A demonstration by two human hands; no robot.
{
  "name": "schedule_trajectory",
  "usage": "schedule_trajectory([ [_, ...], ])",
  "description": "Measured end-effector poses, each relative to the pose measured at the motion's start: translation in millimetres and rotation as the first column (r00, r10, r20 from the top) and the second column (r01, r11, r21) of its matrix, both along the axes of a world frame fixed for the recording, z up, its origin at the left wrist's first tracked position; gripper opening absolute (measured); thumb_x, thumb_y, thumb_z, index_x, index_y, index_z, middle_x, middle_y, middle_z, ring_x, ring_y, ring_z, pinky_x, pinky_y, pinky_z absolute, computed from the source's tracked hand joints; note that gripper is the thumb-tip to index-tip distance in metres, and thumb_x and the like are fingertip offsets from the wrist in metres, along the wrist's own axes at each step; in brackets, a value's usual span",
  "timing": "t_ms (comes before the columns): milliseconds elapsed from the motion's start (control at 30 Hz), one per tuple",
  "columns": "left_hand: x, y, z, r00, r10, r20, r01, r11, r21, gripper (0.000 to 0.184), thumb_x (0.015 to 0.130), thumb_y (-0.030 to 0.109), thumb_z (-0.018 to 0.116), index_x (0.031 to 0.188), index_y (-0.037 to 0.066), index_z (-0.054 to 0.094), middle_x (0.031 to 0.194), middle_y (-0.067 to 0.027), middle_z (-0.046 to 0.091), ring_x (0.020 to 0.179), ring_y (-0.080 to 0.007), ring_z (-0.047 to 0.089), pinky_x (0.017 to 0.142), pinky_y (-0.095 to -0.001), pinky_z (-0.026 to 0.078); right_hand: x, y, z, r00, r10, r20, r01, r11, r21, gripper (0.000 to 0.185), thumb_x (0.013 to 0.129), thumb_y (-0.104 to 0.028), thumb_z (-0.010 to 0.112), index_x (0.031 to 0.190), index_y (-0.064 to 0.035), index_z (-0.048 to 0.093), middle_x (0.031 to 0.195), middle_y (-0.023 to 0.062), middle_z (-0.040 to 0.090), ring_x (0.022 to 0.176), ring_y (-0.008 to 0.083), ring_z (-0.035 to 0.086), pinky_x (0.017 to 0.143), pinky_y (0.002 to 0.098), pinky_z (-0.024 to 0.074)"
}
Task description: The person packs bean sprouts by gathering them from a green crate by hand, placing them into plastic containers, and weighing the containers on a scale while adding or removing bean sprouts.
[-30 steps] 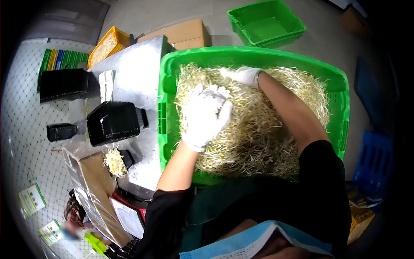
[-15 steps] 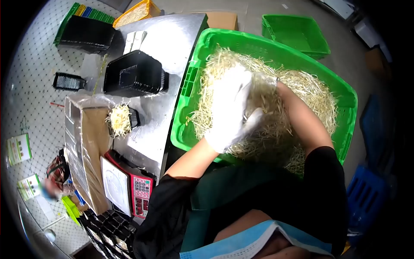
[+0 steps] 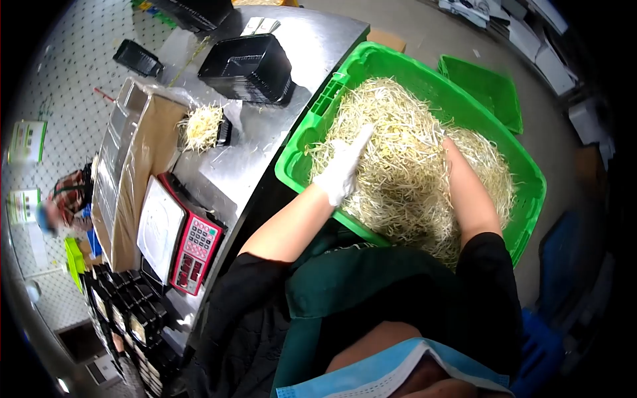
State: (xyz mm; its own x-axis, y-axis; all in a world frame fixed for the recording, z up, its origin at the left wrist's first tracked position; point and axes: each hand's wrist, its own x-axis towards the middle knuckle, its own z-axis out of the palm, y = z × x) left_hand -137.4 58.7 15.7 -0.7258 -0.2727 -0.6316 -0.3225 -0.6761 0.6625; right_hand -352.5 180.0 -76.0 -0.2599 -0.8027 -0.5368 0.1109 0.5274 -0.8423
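As sprouts [image 3: 398, 162] cover right hand [image 3: 445, 134] | left hand [image 3: 342, 171] near tub rim [image 3: 290, 161], far wall [image 3: 441, 93] exposed | both grips unclear

Shiny metal table [image 3: 318, 41], grey floor [image 3: 424, 33]

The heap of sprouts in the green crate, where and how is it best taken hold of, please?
Probably low on both flanks, palms cupped inward from left and right: the heap of sprouts is a loose, tangled mound without a firm edge. The left hand is at its left flank.
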Motion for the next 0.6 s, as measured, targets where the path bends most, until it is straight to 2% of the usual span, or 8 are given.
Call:
schedule_trajectory([
  [33, -5.6, 7.2, -7.4, 0.998, 0.046, 0.033, -0.044, 0.997, -0.057, 0.112, 0.077, 0.063, 0.064, 0.150, 0.011, -0.004, 0.155, -0.0169, 0.013, 0.140, -0.0329, 0.024, 0.104, -0.0673, 0.018, 1.3, 0.3, 0.0, 1.000, -0.003, -0.016, 0.003, 1.000, -0.005, 0.061, 0.080, -0.046, 0.062, 0.122, -0.0027, 0.056, 0.106, 0.0211, 0.061, 0.095, 0.0319, 0.061, 0.085, 0.0426, 0.0483],
  [133, -23.0, 19.4, -29.1, 0.974, 0.170, 0.147, -0.100, 0.913, -0.396, 0.121, 0.079, 0.051, 0.071, 0.144, -0.001, -0.016, 0.149, -0.0216, 0.025, 0.134, -0.0274, 0.036, 0.106, -0.0426, 0.035, 5.9, 5.6, 0.0, 0.996, -0.029, -0.084, 0.027, 0.999, -0.031, 0.062, 0.078, -0.045, 0.064, 0.122, -0.0025, 0.055, 0.107, 0.0207, 0.061, 0.096, 0.0323, 0.060, 0.086, 0.0429, 0.0479],
  [167, -16.4, 27.4, -14.6, 0.987, 0.144, -0.070, -0.158, 0.938, -0.308, 0.122, 0.074, 0.056, 0.072, 0.146, -0.006, -0.005, 0.151, -0.0279, 0.015, 0.136, -0.0337, 0.029, 0.110, -0.0412, 0.029, 9.0, 10.2, 1.3, 0.992, -0.046, -0.120, 0.041, 0.998, -0.050, 0.062, 0.078, -0.045, 0.064, 0.122, -0.0025, 0.055, 0.108, 0.0206, 0.061, 0.096, 0.0325, 0.060, 0.086, 0.0430, 0.0478],
  [300, -14.1, 70.5, -12.4, 0.960, 0.160, -0.230, -0.273, 0.721, -0.637, 0.118, 0.073, 0.050, 0.074, 0.145, -0.007, 0.002, 0.150, -0.0288, 0.013, 0.138, -0.0345, 0.022, 0.111, -0.0411, 0.025, 17.5, 50.6, 16.5, 0.939, -0.170, -0.299, 0.126, 0.979, -0.158, 0.064, 0.076, -0.044, 0.066, 0.123, -0.0022, 0.054, 0.109, 0.0202, 0.060, 0.098, 0.0331, 0.059, 0.087, 0.0434, 0.0473],
  [333, -15.0, 82.5, 2.1, 0.905, 0.126, -0.406, -0.337, 0.796, -0.503, 0.117, 0.071, 0.044, 0.077, 0.145, -0.008, 0.002, 0.151, -0.0288, 0.008, 0.139, -0.0350, 0.018, 0.113, -0.0415, 0.021, 17.8, 66.6, 24.4, 0.914, -0.206, -0.350, 0.148, 0.971, -0.186, 0.064, 0.076, -0.044, 0.067, 0.123, -0.0022, 0.054, 0.109, 0.0201, 0.060, 0.098, 0.0332, 0.059, 0.087, 0.0435, 0.0471],
  [500, -24.4, 122.3, 34.8, 0.839, -0.304, -0.451, -0.471, 0.009, -0.882, 0.138, 0.061, 0.034, 0.086, 0.143, 0.003, -0.021, 0.150, -0.0253, -0.014, 0.141, -0.0362, -0.009, 0.115, -0.0429, 0.000, 20.4, 159.5, 107.6, 0.695, -0.398, -0.599, 0.256, 0.915, -0.311, 0.067, 0.074, -0.044, 0.069, 0.124, -0.0019, 0.053, 0.110, 0.0195, 0.060, 0.099, 0.0340, 0.058, 0.088, 0.0440, 0.0465],
  [567, -42.0, 151.9, 25.9, 0.782, -0.239, -0.575, -0.419, 0.482, -0.770, 0.141, 0.061, 0.038, 0.086, 0.143, 0.006, -0.024, 0.150, -0.0246, -0.014, 0.140, -0.0362, -0.013, 0.116, -0.0428, -0.001, 24.4, 190.0, 146.8, 0.560, -0.451, -0.696, 0.280, 0.893, -0.353, 0.068, 0.073, -0.043, 0.070, 0.124, -0.0017, 0.052, 0.111, 0.0193, 0.060, 0.100, 0.0343, 0.058, 0.089, 0.0442, 0.0462],
  [600, -47.9, 158.7, 27.5, 0.624, -0.212, -0.752, -0.404, 0.736, -0.543, 0.125, 0.064, 0.035, 0.085, 0.145, 0.007, -0.005, 0.149, -0.0224, 0.005, 0.138, -0.0356, 0.006, 0.115, -0.0427, 0.009, 26.9, 200.1, 165.0, 0.483, -0.458, -0.747, 0.279, 0.889, -0.364, 0.069, 0.073, -0.043, 0.070, 0.124, -0.0017, 0.052, 0.111, 0.0192, 0.059, 0.100, 0.0344, 0.058, 0.089, 0.0443, 0.0461],
])
